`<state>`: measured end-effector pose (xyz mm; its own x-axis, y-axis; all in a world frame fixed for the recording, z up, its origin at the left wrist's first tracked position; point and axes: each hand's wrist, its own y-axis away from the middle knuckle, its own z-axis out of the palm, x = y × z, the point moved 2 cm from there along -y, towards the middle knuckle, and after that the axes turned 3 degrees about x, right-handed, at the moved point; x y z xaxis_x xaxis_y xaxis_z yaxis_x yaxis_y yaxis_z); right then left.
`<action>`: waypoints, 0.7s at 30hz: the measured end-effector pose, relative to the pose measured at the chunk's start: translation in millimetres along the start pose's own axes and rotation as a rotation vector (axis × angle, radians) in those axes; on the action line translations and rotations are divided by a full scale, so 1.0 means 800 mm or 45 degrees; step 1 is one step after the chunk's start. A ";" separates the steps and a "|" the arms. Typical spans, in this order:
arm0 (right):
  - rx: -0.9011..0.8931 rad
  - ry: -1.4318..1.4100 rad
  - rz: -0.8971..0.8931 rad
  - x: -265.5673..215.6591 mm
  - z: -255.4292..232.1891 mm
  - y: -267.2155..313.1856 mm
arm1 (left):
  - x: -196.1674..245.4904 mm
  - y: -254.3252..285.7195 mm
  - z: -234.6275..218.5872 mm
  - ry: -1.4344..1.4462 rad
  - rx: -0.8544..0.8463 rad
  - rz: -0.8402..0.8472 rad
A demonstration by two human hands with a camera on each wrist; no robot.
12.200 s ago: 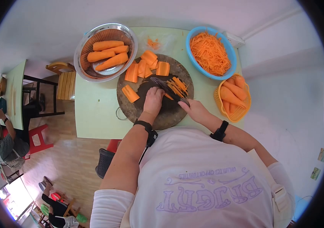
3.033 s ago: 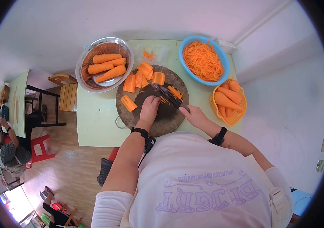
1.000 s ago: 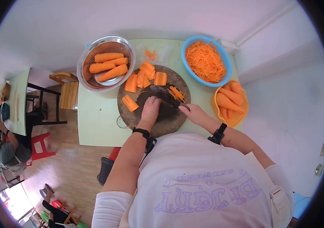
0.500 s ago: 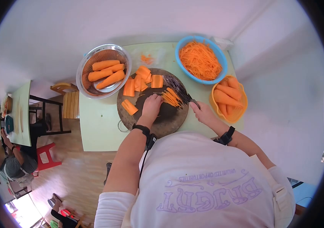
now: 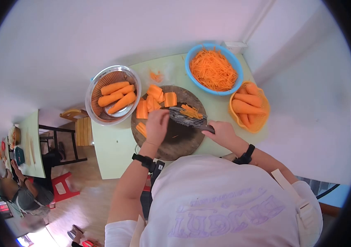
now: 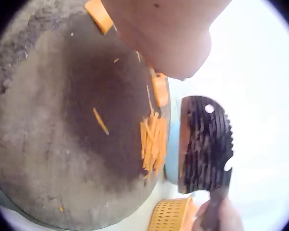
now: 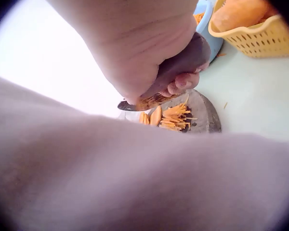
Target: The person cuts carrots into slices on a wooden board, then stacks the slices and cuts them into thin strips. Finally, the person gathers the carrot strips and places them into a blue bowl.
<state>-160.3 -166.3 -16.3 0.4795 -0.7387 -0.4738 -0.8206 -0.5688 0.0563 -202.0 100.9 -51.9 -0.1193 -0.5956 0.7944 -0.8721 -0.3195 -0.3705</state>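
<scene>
My right hand (image 5: 223,133) grips the dark handle of a cleaver (image 5: 181,118) with a ridged black blade. In the left wrist view the cleaver (image 6: 207,144) shows its broad side, with a hole near the tip. Cut carrot strips (image 6: 154,139) lie in a pile on the round chopping board (image 5: 179,148); one loose strip lies apart. My left hand (image 5: 157,127) is over the board's left side, near the blade's tip and the flat carrot slabs (image 5: 141,109). Its fingertips are mostly hidden, and I cannot tell whether they hold anything.
A steel bowl (image 5: 96,116) with whole peeled carrots stands back left. Back right is a blue basin (image 5: 190,77) of shredded carrot, beside a yellow basket (image 5: 261,123) of carrots. Carrot scraps (image 5: 155,76) lie behind the board. Another person (image 5: 29,193) sits at a table far left.
My left hand has moved from the strips toward the slabs. The cleaver has swung from the right of the pile, its tip now pointing left over the board. The head view has shifted.
</scene>
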 end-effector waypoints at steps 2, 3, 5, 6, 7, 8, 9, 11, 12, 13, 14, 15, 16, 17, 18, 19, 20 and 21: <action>0.039 0.009 -0.016 -0.014 0.011 0.006 | 0.028 0.006 -0.001 0.045 -0.362 0.322; 0.050 0.042 -0.042 -0.024 0.014 0.008 | 0.038 0.012 0.002 0.109 -0.541 0.411; 0.095 0.077 -0.043 -0.040 0.017 0.010 | 0.046 0.020 0.005 0.103 -0.730 0.486; 0.106 0.124 -0.048 -0.047 0.019 0.012 | 0.042 0.021 0.007 0.078 -0.811 0.482; 0.110 0.168 -0.055 -0.053 0.023 0.014 | 0.037 0.020 0.008 0.076 -0.831 0.504; 0.131 0.164 -0.039 -0.055 0.027 0.014 | 0.029 0.017 0.011 0.046 -0.841 0.455; 0.140 0.165 -0.055 -0.056 0.032 0.016 | 0.021 0.016 0.016 0.019 -0.853 0.398; 0.148 0.168 -0.060 -0.058 0.034 0.024 | 0.001 0.008 0.031 0.023 -0.930 0.363; 0.134 0.183 -0.088 -0.059 0.033 0.027 | -0.010 0.004 0.043 0.022 -0.986 0.318; 0.117 0.199 -0.121 -0.057 0.029 0.028 | -0.018 0.002 0.055 0.047 -0.970 0.318; 0.119 0.200 -0.122 -0.051 0.024 0.028 | -0.020 -0.006 0.064 0.047 -0.969 0.320; 0.048 0.180 -0.191 -0.046 0.020 0.028 | -0.025 -0.015 0.073 0.092 -0.989 0.205; -0.026 0.159 -0.264 -0.041 0.015 0.028 | -0.030 -0.021 0.081 0.136 -1.005 0.087; -0.027 0.154 -0.275 -0.034 0.006 0.027 | -0.030 -0.028 0.084 0.163 -0.900 -0.108; -0.094 0.073 -0.278 -0.027 -0.002 0.027 | -0.030 -0.036 0.086 0.152 -0.896 -0.115; -0.162 -0.009 -0.278 -0.021 -0.009 0.027 | -0.031 -0.045 0.085 0.066 -0.836 -0.125; -0.166 -0.017 -0.284 -0.016 -0.017 0.029 | -0.026 -0.054 0.081 -0.016 -0.776 -0.134; -0.196 -0.064 -0.268 -0.009 -0.025 0.030 | -0.012 -0.058 0.075 -0.244 -0.892 -0.017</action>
<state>-177.2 -182.2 5.9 0.6153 -0.5814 -0.5323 -0.6457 -0.7591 0.0828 -131.7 76.9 -71.2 -0.0774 -0.7341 0.6746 -0.9797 0.1815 0.0850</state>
